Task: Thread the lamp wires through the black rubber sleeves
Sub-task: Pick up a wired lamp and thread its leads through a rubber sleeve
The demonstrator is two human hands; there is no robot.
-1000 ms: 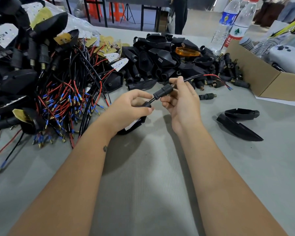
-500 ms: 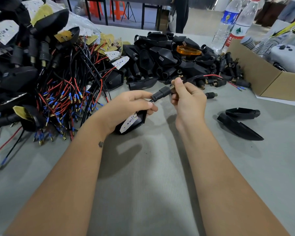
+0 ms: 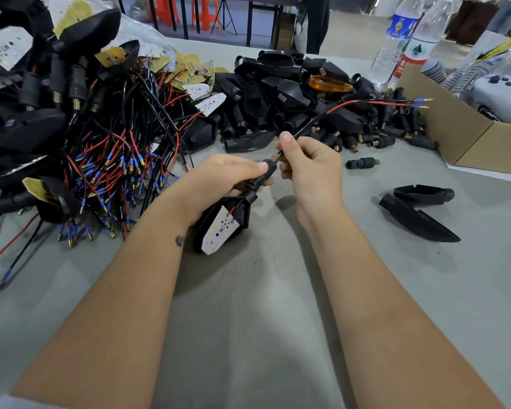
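My left hand grips a black rubber sleeve that sits against the neck of a black lamp housing with a white LED board facing up. A threaded metal stud sticks out of the sleeve's far end. My right hand pinches the lamp's wires just past that stud. The red and black wires run up and right to blue-tipped terminals above the pile of parts.
A big heap of wired lamps fills the left. Black housings and loose sleeves pile up behind the hands. Two black covers lie at right, one loose sleeve nearer. A cardboard box and water bottles stand at back right.
The sleeve has slid down the wires to the lamp's neck, and the left hand now grips it. The lamp turned its LED board upward. The right hand pulled the wires out straighter.
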